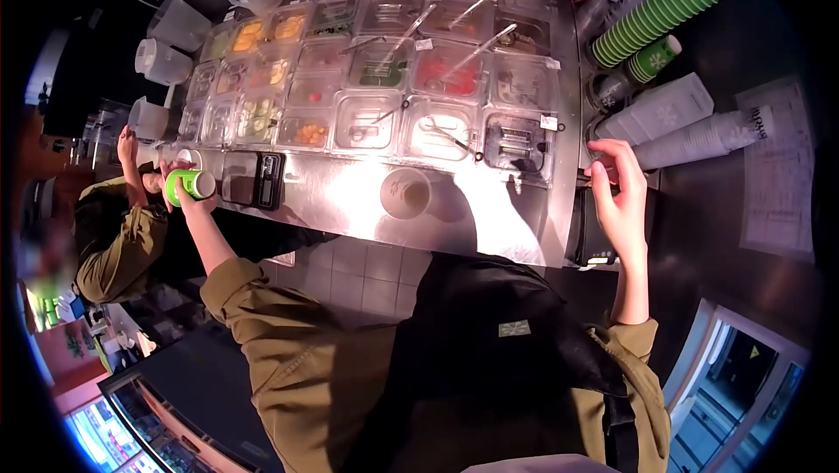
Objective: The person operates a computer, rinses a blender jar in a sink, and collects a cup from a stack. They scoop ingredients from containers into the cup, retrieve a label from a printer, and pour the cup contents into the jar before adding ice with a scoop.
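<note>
- Steel counter (350, 202) spans the middle. Its 3 o'clock end is lost in shadow, and glare washes out the centre.
- Bank of topping trays (384, 80) at 12 o'clock, under clear lids. Reflections blur most of the contents, and tongs and spoon handles lie across several.
- Stack of green cups (673, 6) at 2 o'clock, its top cut off by the dark lens rim. White cup sleeves (664, 110) lie just below.
- Co-worker's sleeve (114, 246) at 9 o'clock. The body is mostly out of frame, with one hand raised near the counter's end.
- Black device (594, 237) at the counter's 3 o'clock edge, largely hidden beneath the wrist.
- Right hand (616, 189) has its fingers curled at the device's top edge. Whether it pinches something cannot be told.
- Paper cup (406, 192) stands open and alone at counter centre.
- Left hand (179, 198) at 9 o'clock is wrapped around a green cup (194, 183). The cup lies sideways at the counter's corner, its far end hidden by fingers.
</note>
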`<control>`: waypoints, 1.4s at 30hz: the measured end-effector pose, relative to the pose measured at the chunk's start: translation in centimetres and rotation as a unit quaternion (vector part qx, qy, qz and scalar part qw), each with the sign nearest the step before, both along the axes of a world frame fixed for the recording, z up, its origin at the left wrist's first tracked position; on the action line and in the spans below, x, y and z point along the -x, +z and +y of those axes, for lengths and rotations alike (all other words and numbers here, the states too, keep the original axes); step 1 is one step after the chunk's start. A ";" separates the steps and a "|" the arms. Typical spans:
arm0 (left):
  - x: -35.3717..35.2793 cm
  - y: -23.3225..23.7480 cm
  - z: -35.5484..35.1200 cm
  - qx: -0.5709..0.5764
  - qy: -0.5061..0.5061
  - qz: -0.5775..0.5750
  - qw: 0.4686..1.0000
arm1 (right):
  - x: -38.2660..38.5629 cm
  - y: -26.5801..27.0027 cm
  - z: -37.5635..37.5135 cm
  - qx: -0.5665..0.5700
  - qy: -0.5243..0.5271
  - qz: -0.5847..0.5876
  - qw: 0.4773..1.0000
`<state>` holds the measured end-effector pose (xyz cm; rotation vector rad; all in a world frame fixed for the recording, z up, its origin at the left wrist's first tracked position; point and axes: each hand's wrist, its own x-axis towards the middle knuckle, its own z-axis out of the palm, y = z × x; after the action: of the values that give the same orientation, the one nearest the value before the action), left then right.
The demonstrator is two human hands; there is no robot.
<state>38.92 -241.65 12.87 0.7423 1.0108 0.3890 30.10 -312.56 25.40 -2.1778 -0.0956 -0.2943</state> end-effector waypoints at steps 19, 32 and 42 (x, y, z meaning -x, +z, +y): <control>4.3 -3.0 -16.1 -0.388 -0.228 0.044 0.892 | -10.5 -15.5 -3.4 0.022 -0.053 0.088 0.995; 11.0 -9.3 -41.2 -0.475 -0.407 -0.071 0.777 | -25.5 -27.9 -5.8 0.432 0.111 0.020 0.895; 10.8 -10.1 -41.3 -0.520 -0.422 -0.004 0.742 | -28.0 -23.6 -9.1 0.416 -0.105 -0.037 0.902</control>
<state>28.14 -282.94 2.81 2.1070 0.2577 0.1108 58.12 -321.68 1.80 -3.0394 -0.0284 -0.5299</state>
